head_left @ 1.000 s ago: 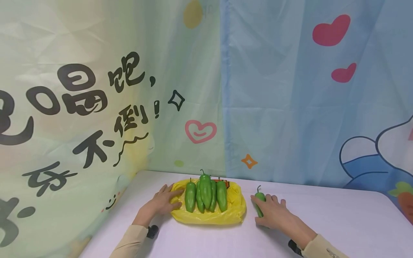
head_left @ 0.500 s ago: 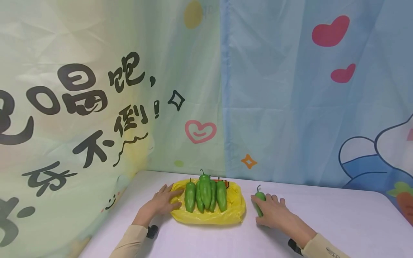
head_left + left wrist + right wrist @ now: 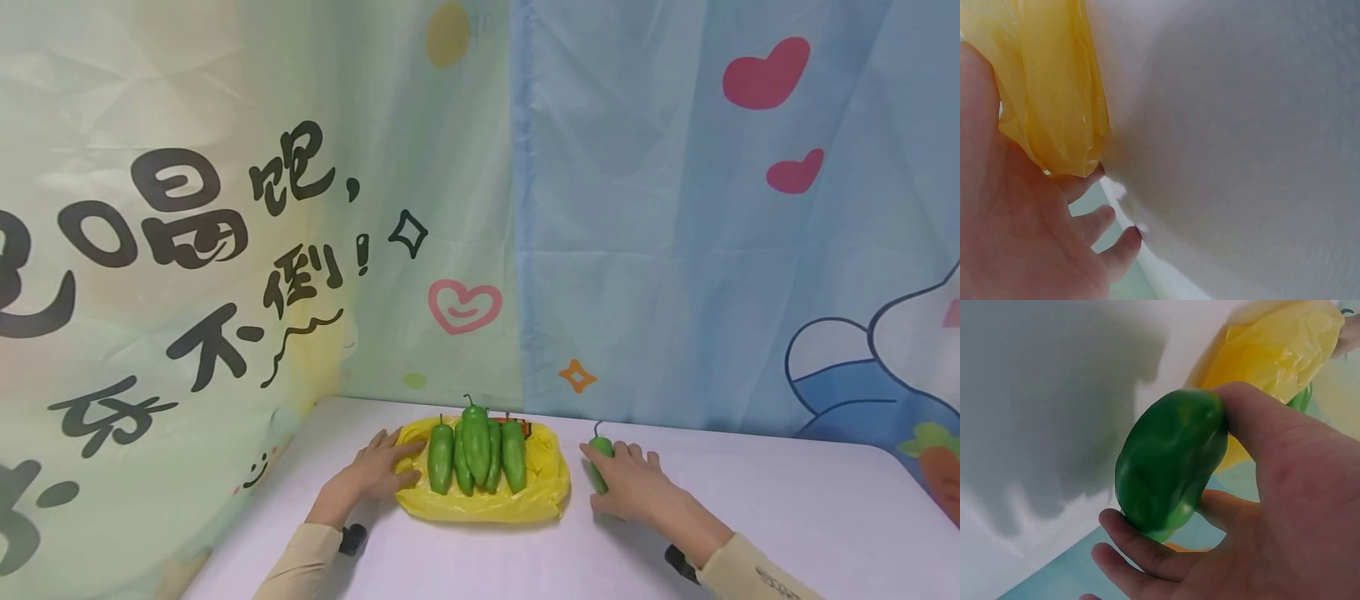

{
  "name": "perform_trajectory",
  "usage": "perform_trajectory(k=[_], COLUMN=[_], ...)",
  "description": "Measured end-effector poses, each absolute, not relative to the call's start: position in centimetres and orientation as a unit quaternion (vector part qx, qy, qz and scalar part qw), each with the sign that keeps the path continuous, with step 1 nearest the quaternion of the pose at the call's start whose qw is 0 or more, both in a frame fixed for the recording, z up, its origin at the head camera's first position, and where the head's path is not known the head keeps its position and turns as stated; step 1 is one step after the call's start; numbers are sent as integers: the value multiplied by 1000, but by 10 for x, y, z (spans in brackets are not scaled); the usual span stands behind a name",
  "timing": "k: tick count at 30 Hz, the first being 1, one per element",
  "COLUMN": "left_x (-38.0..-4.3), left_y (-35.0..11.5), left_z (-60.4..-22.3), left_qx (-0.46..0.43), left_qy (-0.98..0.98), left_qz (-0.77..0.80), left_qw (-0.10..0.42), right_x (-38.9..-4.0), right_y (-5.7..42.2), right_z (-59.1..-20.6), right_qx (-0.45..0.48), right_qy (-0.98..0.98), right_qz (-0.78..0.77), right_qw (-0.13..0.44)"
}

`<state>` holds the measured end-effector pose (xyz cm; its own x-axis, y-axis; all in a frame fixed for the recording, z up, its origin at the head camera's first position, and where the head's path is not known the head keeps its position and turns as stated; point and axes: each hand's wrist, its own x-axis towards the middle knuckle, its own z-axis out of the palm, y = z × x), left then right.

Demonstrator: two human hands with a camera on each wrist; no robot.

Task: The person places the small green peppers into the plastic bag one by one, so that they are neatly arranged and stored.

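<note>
At the back of the white table lies a yellow plastic bag (image 3: 517, 507), spread out low. Several green peppers (image 3: 476, 446) stand close together in it, stems up. The left hand (image 3: 377, 467) holds the bag's left edge between thumb and fingers, its other fingers apart; in the left wrist view the yellow plastic (image 3: 1057, 87) hangs in the gap by the thumb. To the right of the bag, the right hand (image 3: 633, 487) grips a single green pepper (image 3: 601, 447) between thumb and fingers. In the right wrist view this pepper (image 3: 1169, 459) shows its rounded bottom end.
The white table (image 3: 480, 567) has its back edge against a printed cloth backdrop (image 3: 615, 250), which also runs along the left side. Dark wrist devices sit under both sleeves. A small orange and black patch (image 3: 517, 427) shows behind the peppers.
The right hand has shifted slightly up and to the left in the head view, and its pepper with it. The left hand, the bag and the peppers in it stay put.
</note>
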<state>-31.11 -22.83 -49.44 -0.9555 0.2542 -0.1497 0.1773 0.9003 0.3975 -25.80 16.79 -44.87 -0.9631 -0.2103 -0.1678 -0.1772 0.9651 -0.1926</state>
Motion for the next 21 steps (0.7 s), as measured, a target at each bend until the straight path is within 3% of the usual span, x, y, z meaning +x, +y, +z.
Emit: perform_trajectory(k=[21], left_x=[-311], left_y=[-227], left_z=[-493], left_qx=[111], left_qy=[971], left_qz=[186], left_qw=[101], right_x=[-260], right_y=[162], right_z=[-434], right_qx=[-110], right_qy=[987], right_qz=[-84], right_qw=[77])
